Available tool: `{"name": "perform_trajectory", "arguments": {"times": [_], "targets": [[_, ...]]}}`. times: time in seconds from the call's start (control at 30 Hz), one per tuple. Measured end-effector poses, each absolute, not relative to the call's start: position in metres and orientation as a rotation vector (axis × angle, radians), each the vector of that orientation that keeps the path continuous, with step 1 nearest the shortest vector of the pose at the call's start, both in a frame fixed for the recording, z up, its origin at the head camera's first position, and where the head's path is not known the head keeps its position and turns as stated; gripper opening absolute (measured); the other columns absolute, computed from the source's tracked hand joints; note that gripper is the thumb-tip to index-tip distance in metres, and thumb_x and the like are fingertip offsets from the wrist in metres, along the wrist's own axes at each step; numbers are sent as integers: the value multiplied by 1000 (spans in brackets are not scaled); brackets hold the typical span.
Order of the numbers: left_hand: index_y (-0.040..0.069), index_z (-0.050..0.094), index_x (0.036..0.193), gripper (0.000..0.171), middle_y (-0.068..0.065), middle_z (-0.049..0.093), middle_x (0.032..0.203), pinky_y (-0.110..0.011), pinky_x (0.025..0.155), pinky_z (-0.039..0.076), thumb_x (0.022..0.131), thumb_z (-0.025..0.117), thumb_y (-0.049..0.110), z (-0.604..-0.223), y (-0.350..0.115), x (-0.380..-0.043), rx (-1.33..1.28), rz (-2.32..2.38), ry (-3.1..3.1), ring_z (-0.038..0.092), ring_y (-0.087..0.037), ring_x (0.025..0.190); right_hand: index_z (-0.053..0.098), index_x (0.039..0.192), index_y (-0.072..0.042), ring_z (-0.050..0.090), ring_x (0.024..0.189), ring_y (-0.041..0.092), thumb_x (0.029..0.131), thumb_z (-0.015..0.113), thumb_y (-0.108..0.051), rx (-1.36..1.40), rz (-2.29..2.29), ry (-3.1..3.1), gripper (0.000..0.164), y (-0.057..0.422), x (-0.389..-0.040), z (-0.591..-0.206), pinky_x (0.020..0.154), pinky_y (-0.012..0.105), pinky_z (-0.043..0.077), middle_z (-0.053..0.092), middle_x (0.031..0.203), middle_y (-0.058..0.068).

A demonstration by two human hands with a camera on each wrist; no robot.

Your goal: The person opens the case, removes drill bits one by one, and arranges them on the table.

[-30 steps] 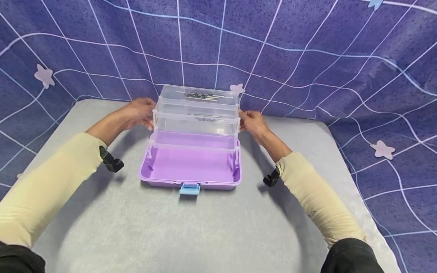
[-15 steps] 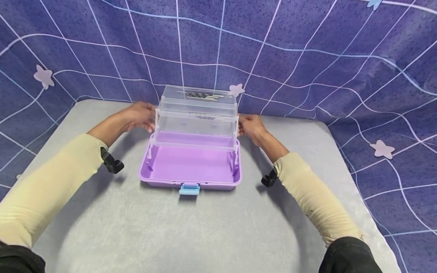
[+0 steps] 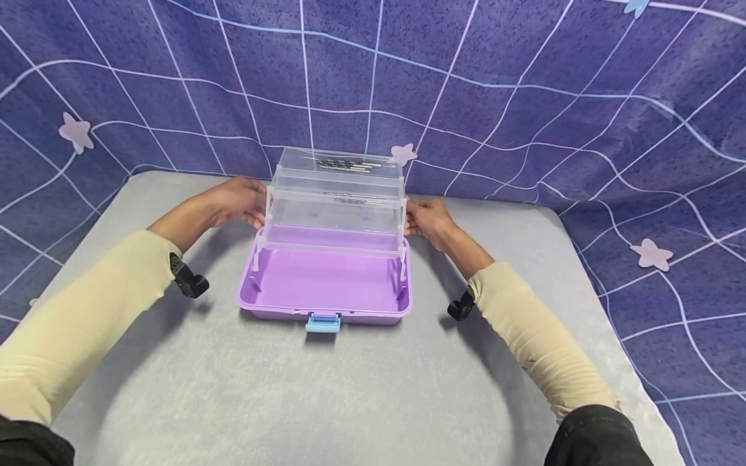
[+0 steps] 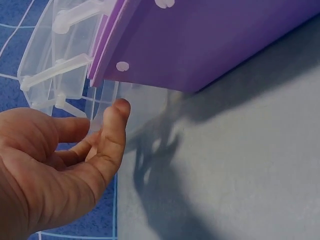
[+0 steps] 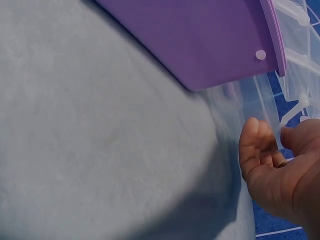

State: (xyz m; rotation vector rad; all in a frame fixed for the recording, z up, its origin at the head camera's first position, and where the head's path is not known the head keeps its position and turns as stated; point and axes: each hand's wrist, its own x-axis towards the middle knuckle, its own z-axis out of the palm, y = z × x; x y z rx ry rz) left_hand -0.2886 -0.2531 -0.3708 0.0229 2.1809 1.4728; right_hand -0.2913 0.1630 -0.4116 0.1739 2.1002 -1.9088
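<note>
So the open purple plastic box [image 3: 326, 281] sits between the two hands, most of its body nearer the wearer than the fingertips. Its clear plastic trays [image 3: 294, 181] stand stepped up between the fingers on pale hinged arms [image 4: 57, 72], which is probably why they don't tip. A few thin dark-and-silver metal bits [image 3: 346, 166] lie up there, slightly beyond the fingers. The left hand [image 3: 236, 199] and right hand [image 3: 430, 219] both look half closed, thumb and curled fingers around opposite edges of the clear plastic lid [image 5: 255, 97] behind the box; how firmly, can't tell. My guess: one hand per side so it doesn't twist. The pale-blue plastic latch [image 3: 323, 323] is well in front of the fingers, on the wearer's side, untouched. Grey tabletop [image 3: 373, 395] under everything, starry purple-blue cloth [image 3: 466, 129] past the fingertips.
</note>
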Motion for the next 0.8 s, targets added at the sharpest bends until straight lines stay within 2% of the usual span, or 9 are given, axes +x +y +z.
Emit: {"name": "perform_trajectory", "arguments": {"times": [0.13, 0.33, 0.43, 0.67, 0.8], "targets": [[-8, 45, 137, 24, -4, 64, 99, -26, 72, 65, 118, 41, 7, -372, -253, -287, 39, 1443, 2211, 70, -12, 73, 60, 104, -7, 63, 65, 9, 119, 57, -22, 147, -1908, 2094, 22, 168, -290, -411, 65, 22, 61, 64, 78, -3], [-16, 39, 154, 48, -8, 65, 100, -28, 74, 66, 121, 34, 17, -373, -254, -278, 69, 1379, 2304, 71, -13, 76, 61, 111, -4, 63, 69, 10, 119, 61, -28, 90, -1859, 2143, 25, 180, -286, -409, 67, 24, 59, 64, 86, 1], [-17, 37, 158, 54, -10, 65, 103, -29, 74, 67, 123, 35, 23, -372, -256, -269, 94, 1337, 2375, 71, -12, 77, 63, 116, -5, 64, 72, 10, 117, 64, -29, 80, -1823, 2188, 25, 187, -284, -406, 67, 24, 59, 65, 89, 2], [-11, 37, 160, 58, -15, 66, 110, -33, 77, 66, 124, 31, 34, -368, -259, -245, 120, 1279, 2477, 71, -15, 85, 65, 120, -5, 65, 72, 10, 114, 69, -30, 52, -1805, 2253, 26, 197, -284, -395, 67, 26, 60, 68, 90, 2], [-8, 28, 169, 72, -21, 65, 123, -32, 80, 65, 123, 20, 47, -370, -259, -231, 128, 1309, 2465, 70, -14, 92, 66, 115, -8, 66, 71, 9, 113, 71, -31, 16, -1807, 2278, 24, 199, -283, -385, 68, 27, 60, 68, 87, -2]]}}
